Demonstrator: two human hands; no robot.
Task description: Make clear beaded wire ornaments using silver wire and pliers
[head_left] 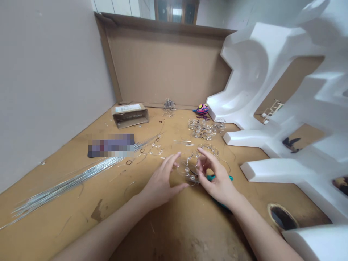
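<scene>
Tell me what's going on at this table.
A person's two bare hands are at a clear-beaded wire piece. The right hand holds it at its edge; the left hand is open beside it, though whether its fingertips touch is unclear. A teal-handled tool lies partly hidden under the right hand. More beaded wire pieces are heaped beyond, and a bundle of silver wires lies to the left.

My left forearm, toward seven o'clock, and my right forearm, toward five, are bare, tapering to a bare left hand and right hand; the fingers look slim, though blur softens them.
</scene>
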